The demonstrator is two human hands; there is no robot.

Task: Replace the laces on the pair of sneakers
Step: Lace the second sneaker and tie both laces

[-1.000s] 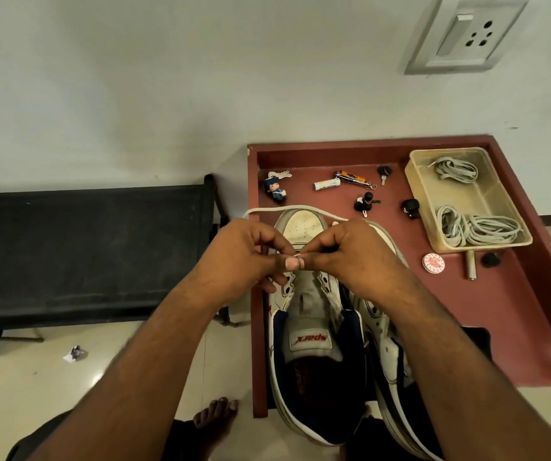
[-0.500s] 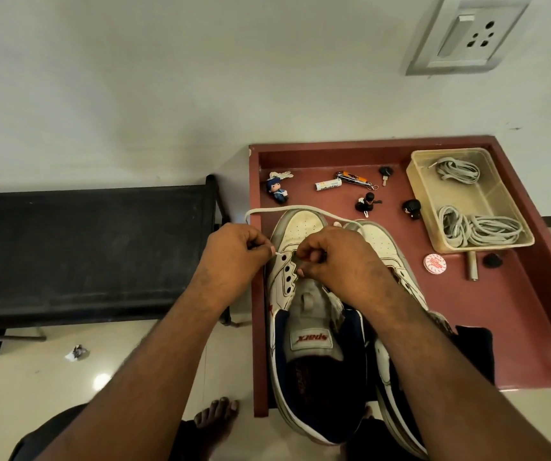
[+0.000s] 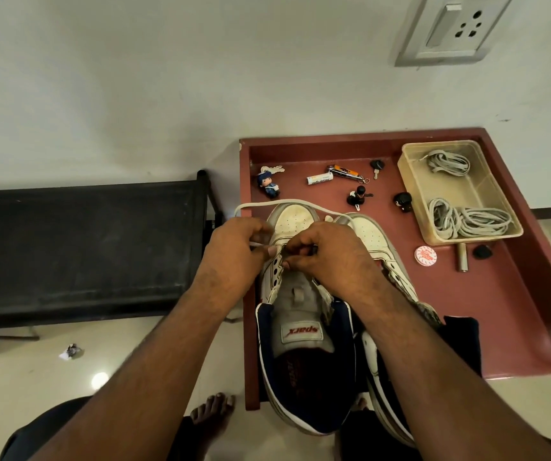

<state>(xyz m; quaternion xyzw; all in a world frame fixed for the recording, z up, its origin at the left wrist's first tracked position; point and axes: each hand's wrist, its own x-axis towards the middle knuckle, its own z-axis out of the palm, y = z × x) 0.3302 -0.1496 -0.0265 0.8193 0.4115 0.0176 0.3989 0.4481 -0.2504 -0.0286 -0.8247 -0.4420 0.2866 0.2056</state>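
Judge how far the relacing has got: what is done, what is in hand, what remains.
Done: both sneakers look stripped of laces.
In hand: left hand and right hand work a white lace at the near sneaker's front eyelets.
Left: its remaining eyelets, and the second sneaker; laces wait in the plastic tray.

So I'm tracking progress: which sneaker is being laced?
The left sneaker, nearer the table's edge; both hands work a white lace at its eyelets.

Two white sneakers side by side on the red table, toes at 12 o'clock. Left sneaker (image 3: 300, 327): navy lining, grey tongue, eyelets unlaced. Right sneaker (image 3: 372, 239) mostly hidden. White lace (image 3: 287, 203) loops round both toes. Spare grey laces (image 3: 467, 222) coiled at 2 o'clock.
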